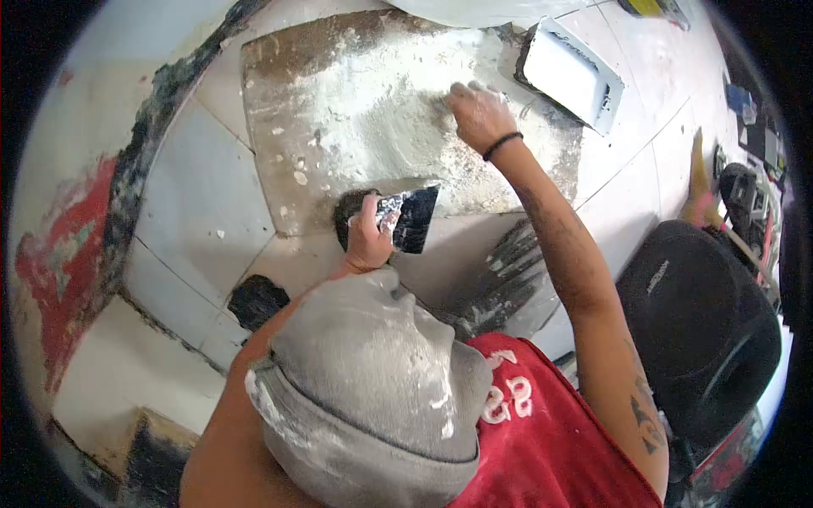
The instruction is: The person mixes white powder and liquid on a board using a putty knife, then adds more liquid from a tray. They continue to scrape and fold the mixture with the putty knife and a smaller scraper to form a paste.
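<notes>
Left hand (368, 241) clamped round putty knife (415, 218) at the 6 o'clock edge of the board (271, 76). Right hand (478, 114) loose, palm down in plaster powder (364, 110) at the board's 3 o'clock. White tray (569, 74) at its 1 o'clock.

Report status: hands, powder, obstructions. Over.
Left hand gripping putty knife at near edge of board. Right hand open, fingers in white powder. White tray beside board, apart from both hands.

Shirt print (506, 398) — nothing legible
</notes>
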Demonstrator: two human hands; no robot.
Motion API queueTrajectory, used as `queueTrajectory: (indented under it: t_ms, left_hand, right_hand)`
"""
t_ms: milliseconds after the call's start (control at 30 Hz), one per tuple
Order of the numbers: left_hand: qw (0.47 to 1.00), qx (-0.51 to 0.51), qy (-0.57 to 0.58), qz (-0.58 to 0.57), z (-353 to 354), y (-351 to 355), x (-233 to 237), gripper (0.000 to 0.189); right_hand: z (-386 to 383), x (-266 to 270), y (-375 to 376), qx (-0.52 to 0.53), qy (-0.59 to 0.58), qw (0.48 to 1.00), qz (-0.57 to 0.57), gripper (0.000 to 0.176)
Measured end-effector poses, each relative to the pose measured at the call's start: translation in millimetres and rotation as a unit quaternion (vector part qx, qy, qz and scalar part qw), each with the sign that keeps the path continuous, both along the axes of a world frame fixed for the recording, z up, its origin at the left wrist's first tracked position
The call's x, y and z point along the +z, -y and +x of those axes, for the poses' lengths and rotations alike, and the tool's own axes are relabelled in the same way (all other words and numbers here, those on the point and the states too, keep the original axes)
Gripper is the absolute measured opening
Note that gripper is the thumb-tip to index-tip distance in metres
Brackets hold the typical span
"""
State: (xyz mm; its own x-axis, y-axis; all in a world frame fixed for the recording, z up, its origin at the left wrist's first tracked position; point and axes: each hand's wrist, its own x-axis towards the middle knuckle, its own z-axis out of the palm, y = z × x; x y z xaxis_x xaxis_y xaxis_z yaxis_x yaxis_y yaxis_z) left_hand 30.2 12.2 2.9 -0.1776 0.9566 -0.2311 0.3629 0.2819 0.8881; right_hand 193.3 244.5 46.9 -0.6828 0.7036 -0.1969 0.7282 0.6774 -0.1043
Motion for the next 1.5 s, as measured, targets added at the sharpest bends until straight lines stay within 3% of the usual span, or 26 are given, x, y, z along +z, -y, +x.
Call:
queueTrajectory:
  t_ms: [200, 300, 367, 400, 500, 567, 667, 767, 867, 1200, 1400, 1500]
  left_hand:
    - [0.999, 0.036, 0.026, 0.012, -13.2, -25.3, 32.7, 0.026]
    - [0.980, 0.117, 0.159, -0.004, -22.6, -57.7, 52.4, 0.021]
    - [0.987, 0.082, 0.130, 0.043, -35.2, -81.5, 55.0, 0.020]
    - [0.992, 0.084, 0.078, 0.046, -35.9, -92.4, 60.8, 0.020]
    - [0.999, 0.006, 0.002, 0.038, -22.7, -135.0, 122.7, 0.019]
    - [0.999, -0.007, 0.020, 0.033, -7.1, -150.4, 132.2, 0.021]
    - [0.997, -0.017, 0.021, 0.069, 17.7, -164.7, 136.7, 0.024]
    - [0.999, -0.034, -0.015, 0.036, 30.1, -173.0, 133.8, 0.025]
    - [0.999, -0.020, -0.020, 0.037, 36.9, -178.4, 127.7, 0.023]
    - [0.997, 0.024, -0.043, 0.059, 42.9, -176.6, 121.8, 0.025]
    - [0.998, 0.039, -0.038, 0.020, 28.8, -182.3, 108.1, 0.030]
    - [0.996, 0.045, -0.063, 0.053, 27.8, -180.0, 94.3, 0.030]
  right_hand:
    - [11.5, 19.9, 1.6, -0.027, 0.009, 0.997, -0.077, 0.012]
    - [20.5, 30.6, -15.7, -0.078, 0.028, 0.993, -0.082, 0.011]
    - [28.8, 33.5, -27.7, -0.076, 0.071, 0.992, -0.068, 0.013]
    - [35.1, 38.2, -27.8, -0.076, -0.002, 0.996, -0.037, 0.015]
    - [33.0, 70.3, -27.4, -0.168, -0.003, 0.981, -0.093, 0.017]
    - [39.5, 67.4, -19.7, -0.202, -0.073, 0.973, -0.087, 0.023]
    - [38.2, 65.7, -4.6, -0.197, -0.151, 0.969, -0.019, 0.024]
    - [25.4, 66.1, 5.6, -0.268, -0.207, 0.939, -0.066, 0.024]
    - [11.4, 65.1, 12.7, -0.239, -0.241, 0.941, -0.018, 0.021]
    - [-4.9, 69.3, 16.2, -0.286, -0.152, 0.945, -0.049, 0.022]
    - [-11.0, 80.2, 30.2, -0.246, -0.144, 0.956, -0.064, 0.020]
    - [0.8, 78.6, 31.4, -0.224, -0.137, 0.963, -0.060, 0.018]
